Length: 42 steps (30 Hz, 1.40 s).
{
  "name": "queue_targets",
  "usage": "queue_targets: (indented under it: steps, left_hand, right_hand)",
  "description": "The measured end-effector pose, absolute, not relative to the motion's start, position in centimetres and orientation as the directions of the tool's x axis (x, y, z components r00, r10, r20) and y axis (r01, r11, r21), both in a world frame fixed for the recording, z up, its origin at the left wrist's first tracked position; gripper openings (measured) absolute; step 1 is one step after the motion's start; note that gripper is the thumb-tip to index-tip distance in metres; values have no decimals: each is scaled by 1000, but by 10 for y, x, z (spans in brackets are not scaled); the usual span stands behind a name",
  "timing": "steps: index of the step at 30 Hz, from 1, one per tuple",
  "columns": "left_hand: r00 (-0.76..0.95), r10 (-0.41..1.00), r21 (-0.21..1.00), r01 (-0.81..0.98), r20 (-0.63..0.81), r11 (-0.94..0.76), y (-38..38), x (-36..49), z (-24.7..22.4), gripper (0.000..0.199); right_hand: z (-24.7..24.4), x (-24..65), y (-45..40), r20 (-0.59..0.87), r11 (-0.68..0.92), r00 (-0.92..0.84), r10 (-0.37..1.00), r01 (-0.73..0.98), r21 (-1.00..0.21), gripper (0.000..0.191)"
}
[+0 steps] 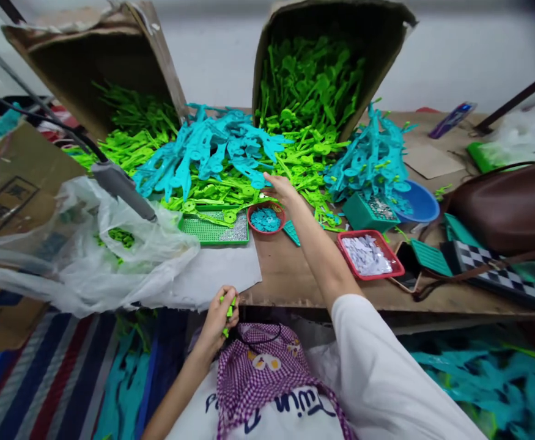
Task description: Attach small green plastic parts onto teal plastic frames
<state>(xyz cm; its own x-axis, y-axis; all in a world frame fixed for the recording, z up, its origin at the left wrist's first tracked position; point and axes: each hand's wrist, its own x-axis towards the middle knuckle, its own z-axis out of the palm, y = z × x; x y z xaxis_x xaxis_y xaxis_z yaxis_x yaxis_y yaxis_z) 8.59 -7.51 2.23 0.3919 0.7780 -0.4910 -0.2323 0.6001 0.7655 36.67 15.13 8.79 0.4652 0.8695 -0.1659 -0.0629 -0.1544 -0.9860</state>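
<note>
Below my left hand point(220, 316) I wear a white shirt point(290, 428) with dark, script-like lettering point(310, 403) on its front; one word looks like "Twin", and the rest is partly covered. Over it, just beside that hand, lies my purple-and-white checked apron point(242, 397), with a thin dark cord point(267, 338) near its top and white flower-like patches point(267, 362) with yellow-orange middles. Well back from my right hand point(280, 188), a loose, plain white sleeve point(381, 360) ends near the elbow, leaving the forearm bare.

The turquoise pieces point(212, 160) at 11 o'clock look glossy plastic, the box point(380, 43) at 1 matt cardboard, the handbag point(510, 205) at 3 smooth, leather-like.
</note>
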Motion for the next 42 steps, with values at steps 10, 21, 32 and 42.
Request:
queue_targets:
  steps: [10, 21, 32, 42]
  left_hand:
    - [459, 633, 665, -114, -623, 738, -91, 31, 11, 50]
    - [419, 764, 429, -647, -490, 630, -25, 76, 70, 14]
    - [481, 645, 58, -774, -594, 631, 1, 120, 54, 28]
    - [414, 643, 155, -753, -645, 640, 6, 156, 53, 22]
  right_hand:
    - [70, 345, 13, -215, -172, 253, 943, -182, -968, 38]
    - [60, 427, -182, -580, -504, -44, 814, 445, -740, 60]
    - [47, 429, -108, -14, 55, -70, 997, 882, -467, 45]
    - [56, 265, -34, 346, 357, -172, 923, 718, -598, 26]
